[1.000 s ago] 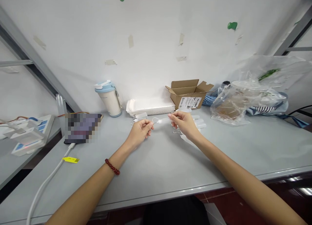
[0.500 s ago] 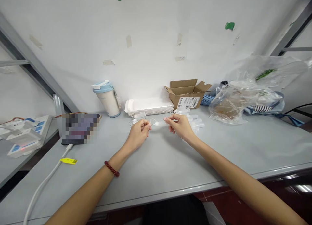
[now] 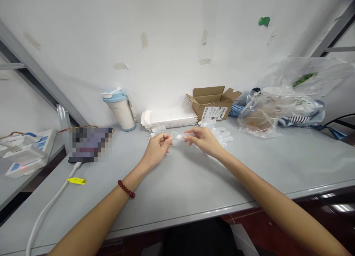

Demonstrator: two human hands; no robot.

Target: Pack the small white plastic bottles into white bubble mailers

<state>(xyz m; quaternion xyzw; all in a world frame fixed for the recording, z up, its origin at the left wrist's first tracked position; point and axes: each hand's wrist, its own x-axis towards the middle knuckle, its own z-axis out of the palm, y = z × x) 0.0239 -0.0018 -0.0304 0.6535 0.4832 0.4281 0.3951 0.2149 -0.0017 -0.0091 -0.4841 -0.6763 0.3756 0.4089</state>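
Between my hands is a small translucent plastic bottle [image 3: 179, 137] with a white neck and a thin white loop at its left end. My left hand [image 3: 157, 149] is closed in a pinch at the loop's left end; the tiny part between its fingertips is mostly hidden. The thumb and fingers of my right hand [image 3: 201, 140] are closed around the bottle near its neck, covering most of its body. Several similar translucent bottles [image 3: 225, 135] lie on the table behind and right of my right hand. More pieces like them [image 3: 158, 129] lie behind my left hand.
A stack of white flat sleeves [image 3: 169, 118] and an open cardboard box [image 3: 212, 104] stand by the wall. Left are a tumbler [image 3: 120, 110], a pixelated dark device [image 3: 90, 145] and its white cable [image 3: 48, 208]. At right sits a clear plastic bag [image 3: 263, 117].
My right hand has slid left along the bottle towards its neck, closer to my left hand. My left hand keeps its pinch. The camera view has shifted slightly.
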